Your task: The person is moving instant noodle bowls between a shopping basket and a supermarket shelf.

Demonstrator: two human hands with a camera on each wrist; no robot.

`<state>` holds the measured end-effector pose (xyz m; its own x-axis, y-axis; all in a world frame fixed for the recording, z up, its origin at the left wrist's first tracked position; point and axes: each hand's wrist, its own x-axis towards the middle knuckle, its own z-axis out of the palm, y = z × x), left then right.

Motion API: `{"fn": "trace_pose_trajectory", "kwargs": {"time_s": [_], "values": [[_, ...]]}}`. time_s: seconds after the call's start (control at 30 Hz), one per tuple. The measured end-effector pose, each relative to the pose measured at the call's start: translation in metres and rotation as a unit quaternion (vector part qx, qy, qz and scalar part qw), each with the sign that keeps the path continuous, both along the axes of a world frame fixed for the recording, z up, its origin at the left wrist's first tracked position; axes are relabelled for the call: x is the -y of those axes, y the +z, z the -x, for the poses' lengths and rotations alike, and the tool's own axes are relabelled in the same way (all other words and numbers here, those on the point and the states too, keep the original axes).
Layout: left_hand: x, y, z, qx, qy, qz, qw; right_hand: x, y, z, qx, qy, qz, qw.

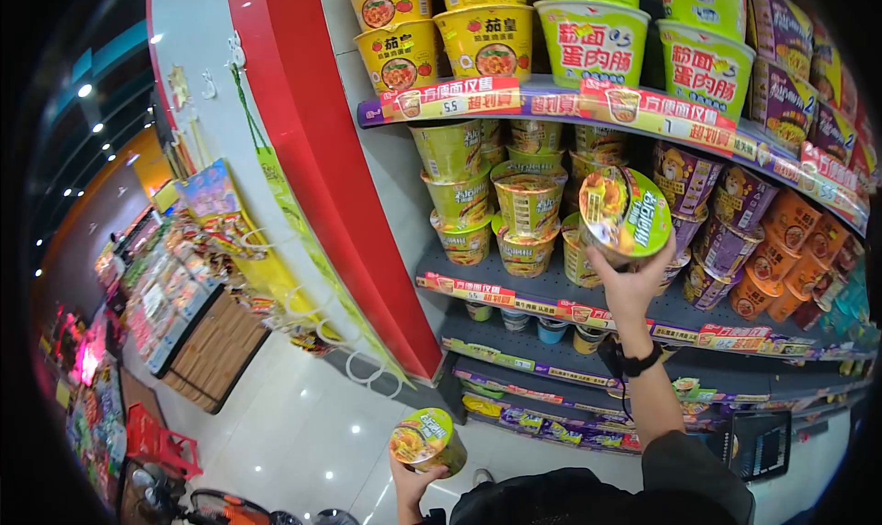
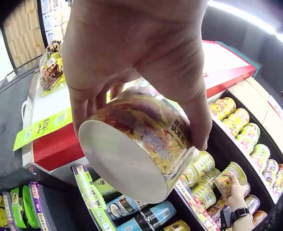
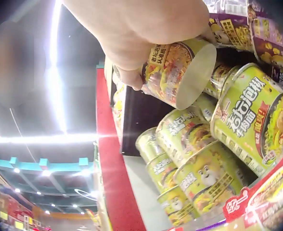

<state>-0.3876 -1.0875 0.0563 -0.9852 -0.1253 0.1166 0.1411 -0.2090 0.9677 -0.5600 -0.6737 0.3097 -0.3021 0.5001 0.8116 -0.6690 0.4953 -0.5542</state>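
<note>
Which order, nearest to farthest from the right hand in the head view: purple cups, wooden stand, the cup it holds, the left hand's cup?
1. Green-lidded cup, held by the right hand, at the shelf.
2. Purple cups, just right, same shelf.
3. Second cup, in the left hand, low down.
4. Wooden stand, far left on the floor.

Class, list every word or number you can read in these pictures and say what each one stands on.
"茄皇": yellow bowls.
"蛋肉肠": green bowls.
"方便面仅售", "5.5": shelf strip.
"老坛泡椒": shelved cup's lid.
Left-hand cup, right-hand cup: print too blurred to read.
</note>
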Motion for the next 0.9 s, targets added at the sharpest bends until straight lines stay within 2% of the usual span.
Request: {"fn": "trace_pose_trajectory", "kwargs": {"time_s": [0.03,0.13,0.23,0.27,0.33,0.37,0.4,0.53,0.6,0.63,0.67,0.7,0.73,0.77,0.8,0.83,0.87,0.9], "values": [[0.012,0.001,0.014,-0.005,-0.011,-0.008,1.000,0.004,0.003,0.014,-0.011,-0.016,0.006,1.000],[0.042,-0.010,0.052,-0.010,-0.031,-0.003,0.999,0.021,0.011,0.033,0.069,-0.120,-0.020,0.990],[0.057,0.001,0.070,0.005,-0.066,-0.034,0.997,0.020,-0.008,0.058,0.083,-0.158,-0.012,0.984],[0.067,0.004,0.077,-0.012,-0.078,-0.008,0.997,0.023,-0.007,0.059,0.086,-0.165,-0.011,0.983],[0.076,0.000,0.086,-0.028,-0.098,0.019,0.995,0.026,-0.002,0.060,0.151,-0.261,-0.043,0.952],[0.074,-0.007,0.090,-0.019,-0.088,-0.014,0.996,0.024,-0.001,0.063,0.170,-0.289,-0.055,0.941],[0.073,-0.012,0.095,-0.010,-0.081,-0.045,0.996,0.022,0.000,0.066,0.174,-0.297,-0.051,0.938],[0.049,-0.018,0.112,0.001,-0.128,-0.036,0.991,0.026,-0.006,0.050,0.202,-0.309,-0.092,0.925],[0.027,-0.009,0.123,0.008,-0.195,-0.026,0.980,0.032,-0.014,0.028,0.184,-0.292,-0.147,0.927],[0.028,-0.019,0.136,0.024,-0.240,-0.016,0.970,0.027,-0.016,0.022,0.179,-0.296,-0.128,0.930],[0.015,-0.012,0.145,0.025,-0.256,-0.011,0.966,0.041,-0.015,0.002,0.155,-0.280,-0.166,0.933],[-0.005,-0.002,0.145,0.005,-0.287,-0.020,0.958,0.050,-0.043,-0.023,0.153,-0.202,-0.257,0.933],[-0.021,0.001,0.144,-0.014,-0.318,-0.030,0.948,0.052,-0.048,-0.033,0.155,-0.222,-0.226,0.936],[-0.034,-0.017,0.152,-0.026,-0.341,0.016,0.940,0.052,-0.071,-0.050,0.205,-0.142,-0.238,0.939],[-0.052,-0.023,0.156,-0.021,-0.366,0.019,0.930,0.051,-0.119,-0.070,0.365,0.068,-0.234,0.898],[-0.072,-0.026,0.158,-0.037,-0.402,0.040,0.914,0.039,-0.130,-0.085,0.389,0.046,-0.222,0.893],[-0.094,-0.030,0.160,-0.055,-0.437,0.061,0.896,0.029,-0.163,-0.102,0.460,0.124,-0.203,0.855],[-0.116,-0.041,0.171,-0.072,-0.461,0.111,0.877,0.020,-0.208,-0.118,0.552,0.240,-0.160,0.783]]}}
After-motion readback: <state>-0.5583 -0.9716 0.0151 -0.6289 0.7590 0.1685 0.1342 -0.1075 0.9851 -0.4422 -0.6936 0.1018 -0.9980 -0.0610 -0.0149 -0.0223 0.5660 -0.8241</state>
